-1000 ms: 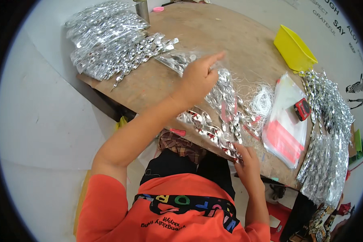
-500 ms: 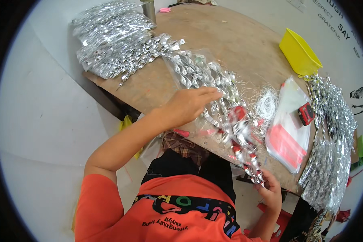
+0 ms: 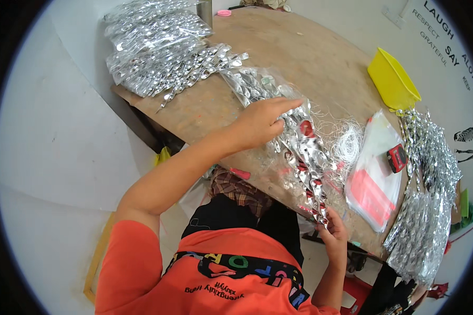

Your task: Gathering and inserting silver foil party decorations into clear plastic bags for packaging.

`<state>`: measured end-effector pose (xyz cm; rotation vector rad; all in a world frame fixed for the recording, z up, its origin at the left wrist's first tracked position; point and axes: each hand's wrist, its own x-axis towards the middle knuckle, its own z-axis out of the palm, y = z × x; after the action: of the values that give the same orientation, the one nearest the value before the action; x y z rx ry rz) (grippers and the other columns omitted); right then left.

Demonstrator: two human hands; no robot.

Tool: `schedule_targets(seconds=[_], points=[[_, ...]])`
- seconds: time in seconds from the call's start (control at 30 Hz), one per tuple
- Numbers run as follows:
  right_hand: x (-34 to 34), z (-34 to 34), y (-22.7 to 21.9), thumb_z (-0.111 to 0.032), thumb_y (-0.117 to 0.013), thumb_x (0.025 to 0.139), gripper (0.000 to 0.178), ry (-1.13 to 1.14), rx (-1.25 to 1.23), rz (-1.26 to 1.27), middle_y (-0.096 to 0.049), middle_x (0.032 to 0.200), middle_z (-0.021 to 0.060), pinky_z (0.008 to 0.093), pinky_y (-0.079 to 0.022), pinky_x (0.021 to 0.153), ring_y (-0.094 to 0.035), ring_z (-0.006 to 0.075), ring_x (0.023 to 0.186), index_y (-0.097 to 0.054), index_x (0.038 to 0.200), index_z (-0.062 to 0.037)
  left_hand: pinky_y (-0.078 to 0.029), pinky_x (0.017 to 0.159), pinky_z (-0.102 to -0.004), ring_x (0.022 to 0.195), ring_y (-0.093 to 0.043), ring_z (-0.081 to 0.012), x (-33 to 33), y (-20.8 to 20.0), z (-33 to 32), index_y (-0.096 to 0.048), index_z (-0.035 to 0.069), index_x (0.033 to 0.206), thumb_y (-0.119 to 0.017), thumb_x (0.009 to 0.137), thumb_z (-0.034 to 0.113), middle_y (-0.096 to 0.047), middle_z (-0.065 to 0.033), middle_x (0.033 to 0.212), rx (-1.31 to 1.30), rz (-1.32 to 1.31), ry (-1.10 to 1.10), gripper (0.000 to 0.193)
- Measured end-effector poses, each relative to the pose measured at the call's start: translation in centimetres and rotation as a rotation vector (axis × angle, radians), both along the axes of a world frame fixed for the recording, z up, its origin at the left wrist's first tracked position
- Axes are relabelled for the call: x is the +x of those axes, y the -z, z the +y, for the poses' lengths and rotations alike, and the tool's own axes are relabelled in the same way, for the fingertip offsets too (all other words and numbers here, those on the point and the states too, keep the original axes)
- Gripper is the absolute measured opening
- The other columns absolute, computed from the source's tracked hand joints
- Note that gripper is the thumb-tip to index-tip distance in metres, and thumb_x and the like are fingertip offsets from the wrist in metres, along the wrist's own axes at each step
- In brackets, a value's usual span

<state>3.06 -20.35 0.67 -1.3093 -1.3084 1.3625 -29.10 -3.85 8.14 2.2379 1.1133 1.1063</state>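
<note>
My right hand (image 3: 333, 231) pinches the near end of a bundle of shiny silver twisted strips (image 3: 312, 178), some with red faces, which slants over the table's front edge. The bundle runs up toward more silver twisted strips (image 3: 252, 89) lying in a clear plastic bag on the table. My left hand (image 3: 260, 123) rests over those strips, index finger stretched out and thumb apart from it. Its other fingers are partly hidden. A tangle of white string (image 3: 348, 142) lies just right of the bundle.
Packed silver strips (image 3: 157, 47) are piled at the table's far left. To the right lie clear bags with a pink band (image 3: 373, 191), a red-and-black device (image 3: 397, 158) and a yellow bin (image 3: 393, 79). More silver strips (image 3: 428, 199) hang over the right edge of the brown table (image 3: 299, 50).
My right hand has moved up and slightly left with the strip ends, and the bundle now lies straighter. My left hand has shifted slightly up and right, its thumb now apart from the index finger.
</note>
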Motion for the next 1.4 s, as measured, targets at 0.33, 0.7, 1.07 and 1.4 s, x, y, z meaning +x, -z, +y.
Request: schedule_targets(seconds=[0.33, 0.7, 1.07, 1.4], points=[[-1.6, 0.9, -2.5, 0.007, -0.053, 0.079, 0.06, -0.119, 0.022, -0.337, -0.055, 0.112, 0.0044, 0.0233, -0.042, 0.085, -0.053, 0.0095, 0.095, -0.042, 0.137, -0.0016, -0.05, 0.087, -0.0409, 0.109, -0.057, -0.0335, -0.2, 1.7, -1.7, -0.051, 0.009, 0.131, -0.05, 0.077, -0.002, -0.056, -0.0147, 0.127, 0.218, 0.135, -0.024, 0.055], [-3.4, 0.0, -4.9, 0.004, -0.055, 0.082, 0.066, -0.069, -0.247, 0.065, -0.059, 0.106, 0.0075, 0.0214, -0.042, 0.068, -0.052, 0.0109, 0.079, -0.034, 0.144, -0.0025, -0.053, 0.084, -0.0401, 0.105, -0.06, -0.0323, -0.2, 1.4, -3.0, -0.051, 0.008, 0.13, -0.053, 0.077, -0.002, -0.054, -0.014, 0.129, 0.298, 0.127, -0.081, 0.053], [-8.2, 2.5, -3.1, -0.003, -0.061, 0.082, 0.062, -0.215, -0.344, 0.302, -0.058, 0.09, 0.0058, 0.0247, -0.042, 0.061, -0.051, 0.0124, 0.067, -0.038, 0.14, -0.0032, -0.051, 0.087, -0.0385, 0.114, -0.057, -0.0309, 0.3, 3.4, -3.7, -0.046, 0.007, 0.135, -0.049, 0.078, -0.002, -0.05, -0.0142, 0.137, 0.265, 0.239, -0.028, 0.058], [-13.4, 12.9, -2.4, -0.005, -0.056, 0.083, 0.023, -0.467, -0.177, 0.085, -0.058, 0.086, 0.0047, 0.0275, -0.044, 0.063, -0.054, 0.0137, 0.07, -0.056, 0.106, -0.0028, -0.053, 0.075, -0.0352, 0.094, -0.064, -0.0279, 0.2, 3.5, -5.9, -0.051, 0.004, 0.129, -0.065, 0.073, 0.01, -0.053, -0.0135, 0.133, 0.292, 0.322, 0.021, 0.058]])
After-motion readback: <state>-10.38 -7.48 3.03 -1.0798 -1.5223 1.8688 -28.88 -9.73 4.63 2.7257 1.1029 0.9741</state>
